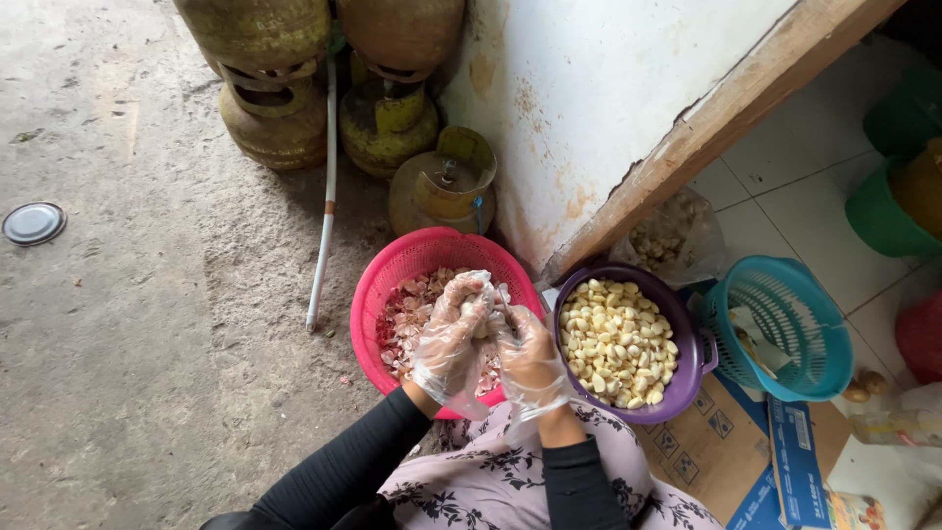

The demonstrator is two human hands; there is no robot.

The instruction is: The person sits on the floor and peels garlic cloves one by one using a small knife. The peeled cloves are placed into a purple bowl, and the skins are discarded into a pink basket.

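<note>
Plastic gloves, thin and clear, cover both hands as the person sits on the concrete floor [118, 373], peeling garlic over a pink basket [392, 270]. The left hand [451, 339] is curled around a garlic clove [481, 329], and the right hand [530, 358] pinches at it from the other side with what looks like a small blade between the fingers, though it is too small to be sure. Both hands are closed on the clove, touching one another, right above the basket's near rim.

Papery garlic skins [412, 314] fill the pink basket. Just beside it, to the person's right, a purple bowl [687, 378] holds a heap of peeled cloves [618, 344]. A teal basket [795, 324] stands further right on flattened cardboard [702, 447], and a clear bag of garlic [672, 236] leans against the wall behind the bowl. Several worn gas cylinders [280, 108] stand at the back, with a white pipe [324, 216] lying beside them.

As I see it, the loose gloves are the risk: they bunch at the fingertips, so the clove could slip and drop among the skins, or a blade could snag the film or nick a finger. With bowl and basket touching, skins could also spill into the clean cloves.
</note>
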